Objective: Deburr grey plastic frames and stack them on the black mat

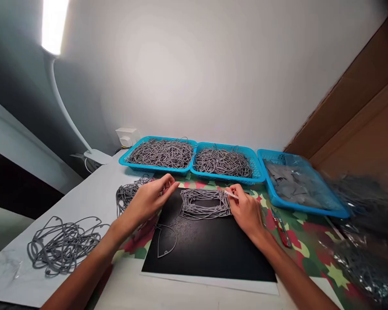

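Two hands: a person works over a black mat on a table below a white wall.
Left hand: fingers curled, pinching grey wire pieces at the mat's upper left corner; just what it grips is hard to tell.
Right hand: fingers closed on a thin white stick, its tip touching the wire stack.
Wire stack: grey rectangular frames piled between the hands, at the mat's top edge.
Single wire piece: half-round, lying alone on the mat near the left wrist.
Loose wire pile: far left, well apart.
Blue baskets: three in a row behind the mat, two filled with grey wire.
Red cutter: beside the right wrist.
Lamp: lit, upper left.
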`<action>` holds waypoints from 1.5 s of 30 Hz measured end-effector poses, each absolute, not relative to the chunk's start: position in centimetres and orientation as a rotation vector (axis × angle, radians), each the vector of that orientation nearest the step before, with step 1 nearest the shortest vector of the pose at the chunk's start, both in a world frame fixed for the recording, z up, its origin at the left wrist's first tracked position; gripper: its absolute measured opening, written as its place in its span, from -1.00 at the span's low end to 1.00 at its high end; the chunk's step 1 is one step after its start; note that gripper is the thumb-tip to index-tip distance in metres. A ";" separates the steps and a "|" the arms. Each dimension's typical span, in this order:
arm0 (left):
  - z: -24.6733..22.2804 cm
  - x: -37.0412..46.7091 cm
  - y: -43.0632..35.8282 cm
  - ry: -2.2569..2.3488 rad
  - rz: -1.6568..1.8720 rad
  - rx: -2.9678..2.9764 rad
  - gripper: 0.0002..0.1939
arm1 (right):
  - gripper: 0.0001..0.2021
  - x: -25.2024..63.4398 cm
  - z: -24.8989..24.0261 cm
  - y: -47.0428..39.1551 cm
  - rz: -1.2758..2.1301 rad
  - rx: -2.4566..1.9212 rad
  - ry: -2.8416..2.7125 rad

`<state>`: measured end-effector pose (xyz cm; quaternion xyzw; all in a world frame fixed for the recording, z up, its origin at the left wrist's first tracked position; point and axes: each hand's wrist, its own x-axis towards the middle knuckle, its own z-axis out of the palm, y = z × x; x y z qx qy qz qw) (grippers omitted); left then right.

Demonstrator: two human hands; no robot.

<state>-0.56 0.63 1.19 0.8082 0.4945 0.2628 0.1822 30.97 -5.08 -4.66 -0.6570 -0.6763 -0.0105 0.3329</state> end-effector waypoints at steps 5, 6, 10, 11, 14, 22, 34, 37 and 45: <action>2.2 -3.7 -0.3 1.302 0.556 2.367 -0.56 | -0.74 30.6 -4.5 -5.3 -0.096 -1.630 -1.770; 2.0 -4.5 -0.9 1.289 0.512 2.364 -0.57 | -0.74 30.5 -4.4 -5.4 -0.106 -1.611 -1.772; -0.2 -7.4 -3.6 1.233 0.393 2.377 -0.65 | -0.74 30.2 -3.9 -6.0 -0.116 -1.561 -1.780; -0.8 -7.9 -4.1 1.210 0.406 2.383 -0.65 | -0.74 30.2 -3.7 -6.2 -0.109 -1.549 -1.784; -1.8 -8.1 -5.0 1.156 0.450 2.359 -0.67 | -0.75 29.7 -2.7 -7.4 -0.052 -1.461 -1.859; -0.6 -6.3 -6.7 1.216 0.486 2.364 -0.70 | -0.82 24.0 -3.7 -12.0 -0.004 -0.883 -2.553; -2.5 -7.5 -10.5 1.213 0.872 2.362 -0.83 | -0.92 20.8 -3.7 -12.5 0.111 -0.960 -2.742; -3.1 -7.7 -12.4 1.224 0.786 2.242 -0.80 | -0.92 21.6 -3.1 -12.1 0.071 -0.929 -2.779; -3.5 -6.4 -15.1 1.219 0.664 2.087 -0.75 | -0.66 28.1 0.3 -10.3 0.369 -1.199 -2.677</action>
